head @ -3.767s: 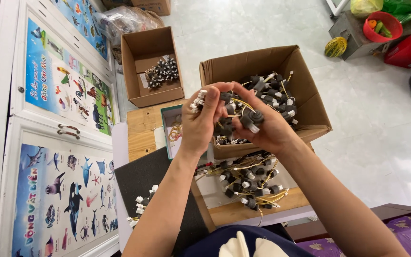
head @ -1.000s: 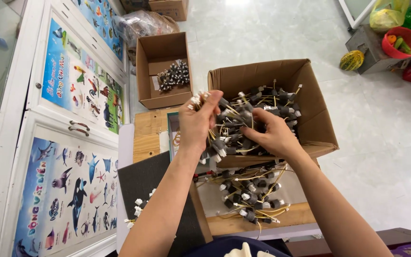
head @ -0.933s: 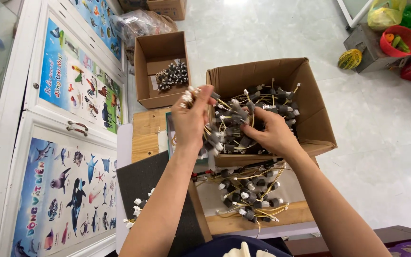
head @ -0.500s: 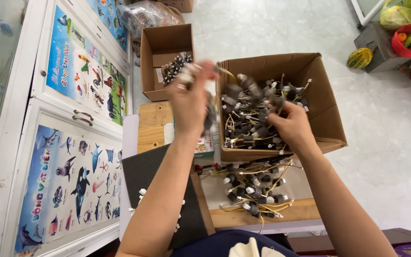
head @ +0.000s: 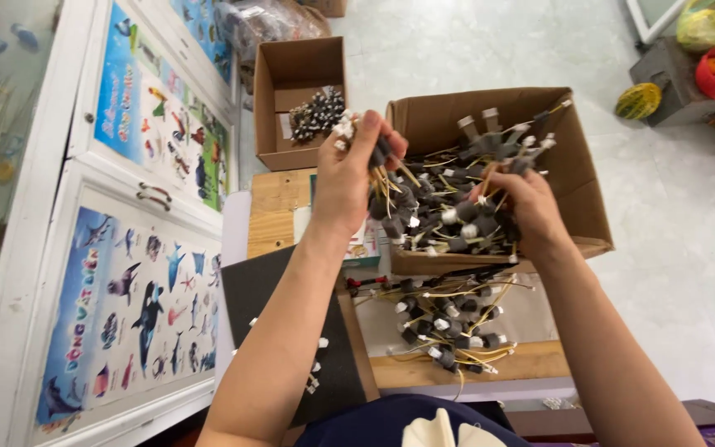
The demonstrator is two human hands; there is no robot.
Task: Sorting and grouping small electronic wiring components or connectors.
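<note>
Both hands' fingers clenched on tangled wired parts [head: 448,211], large box [head: 577,182] contents mostly hidden.

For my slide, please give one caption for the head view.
Both hands lift tangled small wired black parts above an open brown cardboard box.

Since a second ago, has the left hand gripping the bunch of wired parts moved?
Yes. The left hand has risen from the large cardboard box toward the small cardboard box.
</note>
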